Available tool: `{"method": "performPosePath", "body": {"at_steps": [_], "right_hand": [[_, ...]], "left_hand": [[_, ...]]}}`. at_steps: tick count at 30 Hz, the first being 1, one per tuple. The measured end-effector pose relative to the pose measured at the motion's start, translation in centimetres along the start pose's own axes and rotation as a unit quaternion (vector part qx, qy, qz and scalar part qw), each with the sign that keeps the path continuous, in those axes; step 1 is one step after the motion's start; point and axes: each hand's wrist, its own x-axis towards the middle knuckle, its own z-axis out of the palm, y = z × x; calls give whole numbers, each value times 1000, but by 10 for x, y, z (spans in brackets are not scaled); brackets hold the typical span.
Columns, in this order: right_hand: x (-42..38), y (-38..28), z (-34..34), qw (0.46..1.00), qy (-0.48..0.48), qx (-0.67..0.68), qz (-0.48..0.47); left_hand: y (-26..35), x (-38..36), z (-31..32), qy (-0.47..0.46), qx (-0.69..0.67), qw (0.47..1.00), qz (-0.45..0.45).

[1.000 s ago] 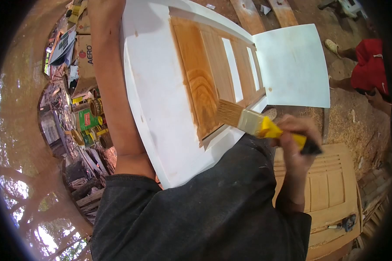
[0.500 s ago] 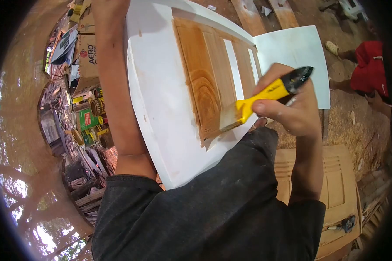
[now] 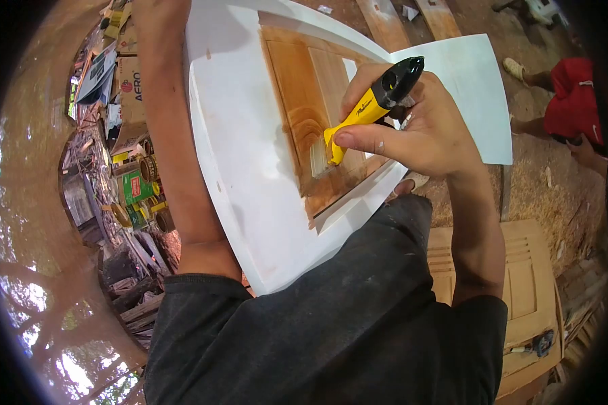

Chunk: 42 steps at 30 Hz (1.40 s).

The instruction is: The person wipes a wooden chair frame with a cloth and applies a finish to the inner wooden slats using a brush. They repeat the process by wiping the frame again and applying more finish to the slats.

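Note:
My right hand is closed around a paintbrush with a yellow and black handle. Its bristles press on a brown wooden panel, near the curved grain pattern. The panel's left part looks darker and glossier than the paler strip beside it. Around the panel runs a broad white surface, which lies tilted in front of me. My left forearm stretches along its left edge, and the left hand lies beyond the top of the view.
A white board adjoins on the right. Below it lies a carved wooden door with a dark-handled brush on it. Cans and a cardboard box stand at left. A person in red shorts is at far right.
My right hand has moved up and left. The brush's bristles have gone from the panel's lower right edge to nearer its middle, and the handle stands steeper.

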Motion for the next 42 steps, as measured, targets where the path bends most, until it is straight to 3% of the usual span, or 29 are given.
{"method": "performPosePath", "body": {"at_steps": [6,8,11,14,17,20,26,32,38,42], "right_hand": [[0,10,-1,1000,22,-10,12],[0,11,-2,998,18,5,61],[-1,16,-1,995,26,23,95],[-2,23,1,993,35,50,100],[-1,29,1,991,39,70,103],[0,29,0,989,39,68,123],[-2,37,0,986,62,108,110],[-5,39,1,980,86,142,111],[-15,42,1,967,129,143,165],[-24,48,5,957,176,147,179]], "left_hand": [[0,1,-1,-19,-18,999,-28],[-6,3,1,-23,-64,998,-18],[13,2,-7,-54,55,983,-165],[16,-6,-8,-44,38,992,-109],[19,-6,-10,-55,70,991,-103],[21,-5,-9,-60,32,984,-163],[6,1,-7,-38,56,994,-81],[13,-3,-10,-57,27,988,-141],[8,-1,-10,-51,79,993,-73],[1,2,-8,-48,27,995,-81]]}}
